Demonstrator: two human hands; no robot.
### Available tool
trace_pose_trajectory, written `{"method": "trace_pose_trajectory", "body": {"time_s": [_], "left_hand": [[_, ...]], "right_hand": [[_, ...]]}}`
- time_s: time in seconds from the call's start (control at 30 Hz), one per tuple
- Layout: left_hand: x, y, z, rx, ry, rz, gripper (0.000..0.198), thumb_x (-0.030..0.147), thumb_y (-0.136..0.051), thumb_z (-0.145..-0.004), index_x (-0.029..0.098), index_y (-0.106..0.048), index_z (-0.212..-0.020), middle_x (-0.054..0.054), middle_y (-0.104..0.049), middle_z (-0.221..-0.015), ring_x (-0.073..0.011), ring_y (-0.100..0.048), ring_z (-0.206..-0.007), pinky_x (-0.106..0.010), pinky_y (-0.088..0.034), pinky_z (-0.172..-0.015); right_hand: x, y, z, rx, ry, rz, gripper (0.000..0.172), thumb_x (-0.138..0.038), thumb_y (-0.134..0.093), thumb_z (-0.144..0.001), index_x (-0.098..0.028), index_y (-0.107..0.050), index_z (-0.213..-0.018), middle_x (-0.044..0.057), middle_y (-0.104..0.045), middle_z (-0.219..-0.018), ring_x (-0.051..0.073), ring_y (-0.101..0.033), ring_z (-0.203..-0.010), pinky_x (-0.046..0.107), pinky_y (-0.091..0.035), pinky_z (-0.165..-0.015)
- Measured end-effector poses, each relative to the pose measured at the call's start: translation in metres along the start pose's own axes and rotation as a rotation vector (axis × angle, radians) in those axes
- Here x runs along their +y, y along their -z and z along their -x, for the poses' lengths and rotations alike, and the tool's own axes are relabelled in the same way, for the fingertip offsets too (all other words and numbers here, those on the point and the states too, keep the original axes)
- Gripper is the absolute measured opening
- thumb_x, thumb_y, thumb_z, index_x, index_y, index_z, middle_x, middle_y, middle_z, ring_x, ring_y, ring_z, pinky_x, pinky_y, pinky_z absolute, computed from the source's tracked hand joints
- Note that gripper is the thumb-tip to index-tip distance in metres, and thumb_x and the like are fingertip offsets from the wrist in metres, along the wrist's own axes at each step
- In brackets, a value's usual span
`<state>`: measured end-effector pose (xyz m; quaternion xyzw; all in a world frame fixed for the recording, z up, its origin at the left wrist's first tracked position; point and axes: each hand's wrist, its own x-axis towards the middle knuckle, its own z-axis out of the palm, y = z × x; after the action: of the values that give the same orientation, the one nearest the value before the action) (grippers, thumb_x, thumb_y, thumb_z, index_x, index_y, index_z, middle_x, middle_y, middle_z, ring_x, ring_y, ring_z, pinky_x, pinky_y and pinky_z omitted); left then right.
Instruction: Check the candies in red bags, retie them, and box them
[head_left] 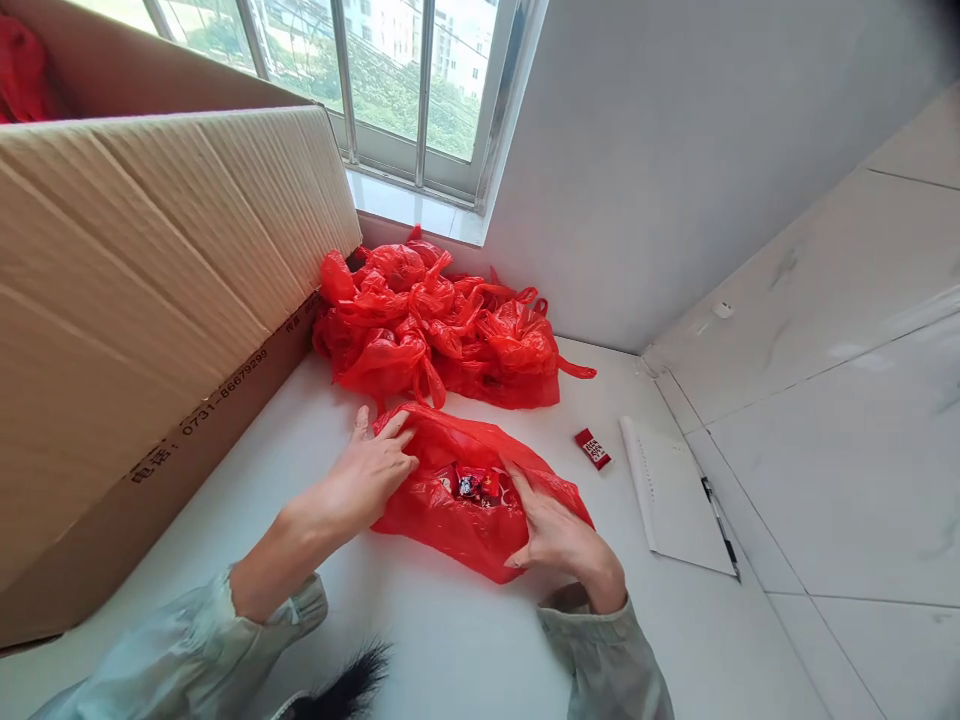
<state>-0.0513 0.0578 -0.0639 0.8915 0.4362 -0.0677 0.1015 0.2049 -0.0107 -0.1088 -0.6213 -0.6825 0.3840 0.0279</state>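
Open red plastic bag point(450, 535) on white tabletop point(442, 640), wrapped packets point(476, 485) visible inside, left hand point(375, 468) at left rim, right hand point(559, 535) spread against right side, red bags point(435, 325) heaped behind, single red packet point(592, 449), paper pad point(667, 490) and pen point(720, 525) rightward, cardboard box point(165, 250) leftward.

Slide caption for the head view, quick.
Left hand and right hand on an open, thin red plastic bag holding small, shiny wrapped packets, near a heap of crumpled red plastic bags.
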Motion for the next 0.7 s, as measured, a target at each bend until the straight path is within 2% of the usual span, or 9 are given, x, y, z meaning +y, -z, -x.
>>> {"method": "trace_pose_trajectory", "body": {"time_s": [0.07, 0.13, 0.2, 0.3, 0.4, 0.47, 0.53, 0.63, 0.7], "left_hand": [[0.003, 0.006, 0.007, 0.008, -0.013, 0.018, 0.028, -0.011, -0.053, -0.064, 0.015, -0.061, -0.07, -0.006, -0.068, -0.1, -0.0349, -0.045, -0.131, -0.072, -0.016, -0.111], [0.005, 0.013, 0.014, 0.008, -0.039, 0.06, 0.024, -0.005, -0.062, -0.068, 0.017, -0.064, -0.077, -0.005, -0.066, -0.103, -0.0345, -0.044, -0.13, -0.069, -0.022, -0.111], [0.007, 0.019, 0.021, 0.027, -0.099, 0.127, 0.027, 0.004, -0.065, -0.076, 0.022, -0.065, -0.096, -0.005, -0.063, -0.114, -0.0319, -0.043, -0.13, -0.063, -0.031, -0.109], [0.013, 0.021, 0.024, 0.079, -0.227, 0.182, 0.029, 0.01, -0.052, -0.091, 0.028, -0.062, -0.112, -0.004, -0.057, -0.127, -0.0256, -0.044, -0.127, -0.051, -0.039, -0.107], [0.021, 0.018, 0.017, 0.019, -0.234, 0.119, 0.029, 0.005, -0.045, -0.092, 0.024, -0.066, -0.099, -0.004, -0.062, -0.112, -0.0245, -0.053, -0.112, -0.052, -0.042, -0.101], [0.023, 0.016, 0.01, -0.065, -0.174, 0.037, 0.023, 0.007, -0.049, -0.092, 0.021, -0.068, -0.093, -0.006, -0.064, -0.103, -0.0261, -0.056, -0.103, -0.058, -0.042, -0.096], [0.022, 0.013, 0.004, -0.124, -0.138, -0.03, 0.014, 0.015, -0.057, -0.092, 0.02, -0.069, -0.092, -0.007, -0.065, -0.1, -0.0279, -0.056, -0.1, -0.06, -0.043, -0.092], [0.015, 0.007, 0.0, -0.105, -0.165, -0.083, 0.018, 0.027, -0.06, -0.093, 0.018, -0.071, -0.082, -0.008, -0.065, -0.09, -0.028, -0.057, -0.091, -0.054, -0.048, -0.084], [0.008, 0.0, 0.002, 0.008, -0.196, -0.11, 0.028, 0.028, -0.059, -0.093, 0.017, -0.068, -0.069, -0.006, -0.062, -0.075, -0.0263, -0.056, -0.078, -0.047, -0.05, -0.075]], "right_hand": [[-0.003, 0.009, 0.007, -0.043, 0.009, -0.033, 0.121, -0.018, -0.081, -0.06, -0.028, -0.01, -0.158, 0.011, -0.036, -0.156, 0.03, -0.044, -0.136, 0.042, -0.043, -0.106], [-0.011, 0.019, 0.014, -0.054, 0.049, -0.033, 0.099, -0.028, -0.078, -0.07, -0.032, -0.026, -0.154, 0.007, -0.038, -0.155, 0.03, -0.04, -0.139, 0.044, -0.041, -0.109], [-0.023, 0.027, 0.017, 0.0, 0.159, -0.014, 0.068, -0.034, -0.069, -0.083, -0.034, -0.043, -0.146, 0.004, -0.04, -0.155, 0.027, -0.037, -0.141, 0.044, -0.038, -0.111], [-0.046, 0.029, 0.004, 0.141, 0.404, 0.033, 0.036, -0.023, -0.049, -0.097, -0.028, -0.058, -0.131, 0.005, -0.053, -0.143, 0.019, -0.047, -0.133, 0.036, -0.04, -0.109], [-0.06, 0.02, -0.025, 0.163, 0.541, 0.144, 0.026, -0.012, -0.044, -0.097, -0.021, -0.066, -0.107, 0.005, -0.066, -0.117, 0.016, -0.059, -0.11, 0.028, -0.046, -0.095], [-0.063, 0.012, -0.043, 0.142, 0.563, 0.239, 0.019, -0.011, -0.048, -0.095, -0.019, -0.065, -0.095, 0.004, -0.067, -0.105, 0.016, -0.06, -0.1, 0.026, -0.047, -0.087], [-0.062, 0.004, -0.055, 0.141, 0.569, 0.292, 0.011, -0.014, -0.055, -0.092, -0.019, -0.063, -0.094, 0.003, -0.065, -0.1, 0.017, -0.059, -0.097, 0.026, -0.046, -0.083], [-0.057, -0.006, -0.061, 0.149, 0.557, 0.315, 0.013, -0.017, -0.062, -0.088, -0.02, -0.061, -0.1, 0.003, -0.063, -0.098, 0.019, -0.058, -0.092, 0.027, -0.045, -0.075], [-0.054, -0.01, -0.061, 0.16, 0.533, 0.314, 0.019, -0.016, -0.064, -0.085, -0.02, -0.06, -0.103, 0.004, -0.062, -0.099, 0.02, -0.058, -0.09, 0.028, -0.043, -0.072]]}}
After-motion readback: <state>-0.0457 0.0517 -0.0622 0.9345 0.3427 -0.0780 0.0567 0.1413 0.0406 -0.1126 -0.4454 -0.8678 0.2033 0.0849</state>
